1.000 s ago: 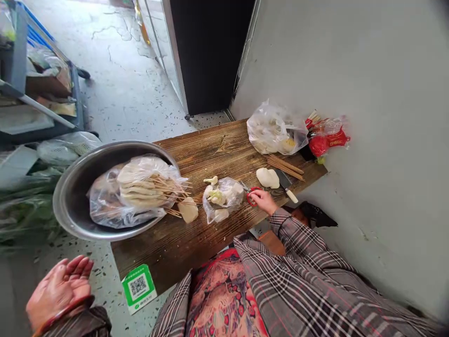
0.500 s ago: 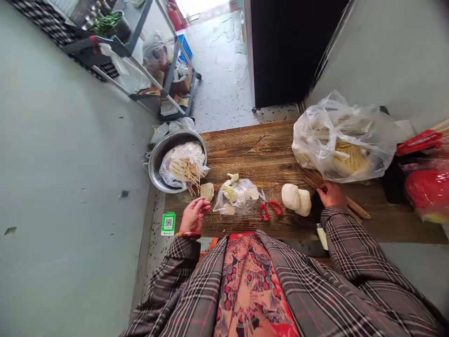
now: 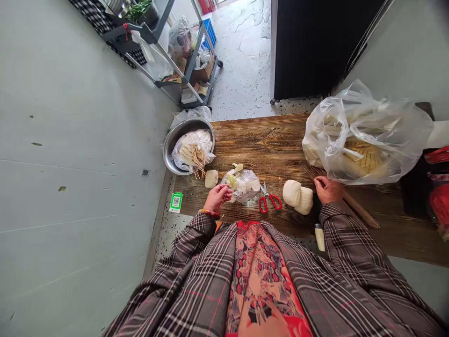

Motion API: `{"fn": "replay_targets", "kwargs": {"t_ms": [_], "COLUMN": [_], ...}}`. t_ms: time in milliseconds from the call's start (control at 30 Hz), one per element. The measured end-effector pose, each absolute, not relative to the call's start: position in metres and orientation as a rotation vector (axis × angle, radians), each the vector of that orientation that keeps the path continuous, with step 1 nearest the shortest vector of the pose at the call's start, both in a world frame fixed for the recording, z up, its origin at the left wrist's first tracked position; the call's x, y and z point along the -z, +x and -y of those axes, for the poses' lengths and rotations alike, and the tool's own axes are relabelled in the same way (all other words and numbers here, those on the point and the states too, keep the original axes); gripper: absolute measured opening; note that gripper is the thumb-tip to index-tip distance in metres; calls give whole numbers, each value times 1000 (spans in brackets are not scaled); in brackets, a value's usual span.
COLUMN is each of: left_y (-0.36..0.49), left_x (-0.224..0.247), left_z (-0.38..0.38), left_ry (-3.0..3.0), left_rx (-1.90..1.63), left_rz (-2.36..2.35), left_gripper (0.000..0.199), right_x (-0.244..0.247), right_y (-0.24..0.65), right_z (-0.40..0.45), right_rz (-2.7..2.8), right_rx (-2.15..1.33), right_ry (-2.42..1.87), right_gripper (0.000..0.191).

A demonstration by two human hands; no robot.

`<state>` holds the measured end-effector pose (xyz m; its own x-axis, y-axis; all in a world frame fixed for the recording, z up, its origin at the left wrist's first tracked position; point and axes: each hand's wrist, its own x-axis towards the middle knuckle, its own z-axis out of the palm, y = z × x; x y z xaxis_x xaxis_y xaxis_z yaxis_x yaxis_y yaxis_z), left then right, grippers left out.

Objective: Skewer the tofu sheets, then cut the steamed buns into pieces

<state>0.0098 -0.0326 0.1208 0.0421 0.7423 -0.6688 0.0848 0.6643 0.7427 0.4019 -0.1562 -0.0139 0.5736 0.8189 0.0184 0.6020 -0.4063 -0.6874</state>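
Observation:
On the right, my right hand (image 3: 329, 190) is closed, with its fingers down at a bundle of thin wooden skewers (image 3: 361, 210). My left hand (image 3: 218, 197) hovers at the near left of the table, fingertips pinched together; whether anything is between them is too small to see. Just beyond it lie a clear plastic bag with pale pieces (image 3: 248, 185) and a flat pale slab (image 3: 211, 179). Red-handled scissors (image 3: 269, 201) rest in the middle. Two pale, rounded blocks (image 3: 297, 196) lean together left of my right hand, beside a knife with a light handle (image 3: 319, 237).
A metal bowl (image 3: 170, 161) at the left holds a bag of skewered pale food (image 3: 192, 152). A large plastic bag (image 3: 368, 140) of yellowish food fills the right back of the wooden table (image 3: 259, 140). A wheeled cart (image 3: 196, 70) stands beyond.
The view has shifted, so most things sit differently in frame. My left hand has moved right, from beside the slab to the small plastic bag. My right hand stays at the skewers.

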Motion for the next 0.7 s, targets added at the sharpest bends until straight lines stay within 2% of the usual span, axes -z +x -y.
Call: {"fn": "replay_targets", "kwargs": {"t_ms": [100,233,333,600,700], "left_y": [20,30,34,55,62], "left_x": [-116,-115,-116,-78,-54], "left_z": [39,39,25,-54,-76], "left_ry": [761,852,971,1451,1597], "left_rx": [-522,-454,-472,-454,-351], "left_rz": [-1455,-1425,-1426,-1546,-1597], "left_gripper": [27,32,32,7,15], "right_x": [-17,-84,-113,-77,-75], "right_y": [371,312,273,224,215], "right_z": [126,91,83,117,129], "right_rz": [1132,1179,1184,916,949], "right_rx": [-431,-564,-670,-1013,-1037], "right_ry": [-2046,-1596,-1460,-1607,-1640], "right_gripper": [20,23,22,29,27]}}
